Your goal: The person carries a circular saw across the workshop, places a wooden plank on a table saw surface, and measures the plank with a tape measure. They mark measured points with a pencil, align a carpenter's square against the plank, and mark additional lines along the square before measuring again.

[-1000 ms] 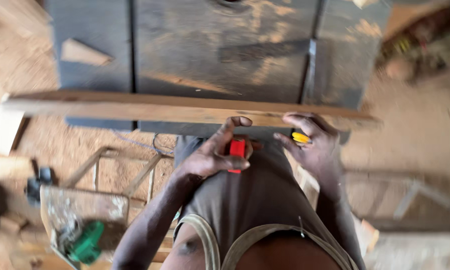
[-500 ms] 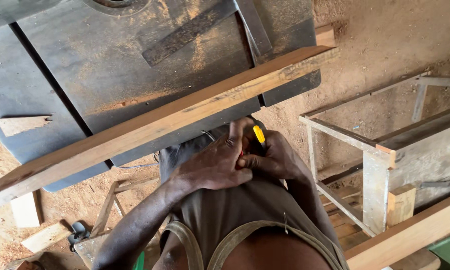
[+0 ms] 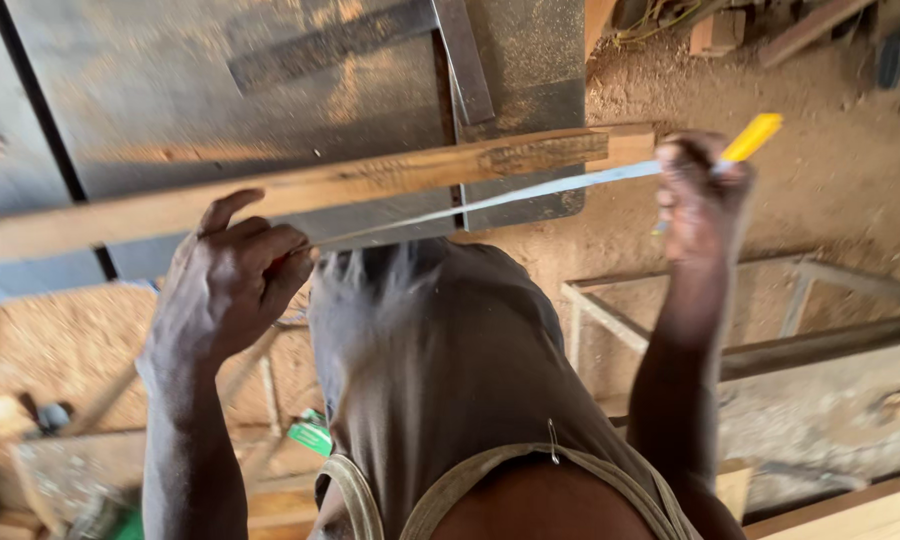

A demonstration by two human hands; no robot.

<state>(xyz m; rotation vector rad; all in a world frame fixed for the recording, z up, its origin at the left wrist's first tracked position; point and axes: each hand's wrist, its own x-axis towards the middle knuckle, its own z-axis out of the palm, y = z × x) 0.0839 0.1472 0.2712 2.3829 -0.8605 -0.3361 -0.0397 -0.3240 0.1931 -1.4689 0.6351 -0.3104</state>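
We grip the tape measure case in our left hand [image 3: 232, 285], fingers closed, just below the wooden plank [image 3: 310, 190]. Our right hand [image 3: 698, 185] pinches a yellow pencil [image 3: 753, 136] and the tape blade [image 3: 490, 203] at the plank's end.

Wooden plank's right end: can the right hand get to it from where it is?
Probably yes. The right hand sits just past the wooden plank end, holding the tape blade and a yellow pencil. Nothing lies between them, though both fingers are occupied.

The person wears a sleeveless tan vest with pale ribbed edging over grey-brown trousers, arms bare.
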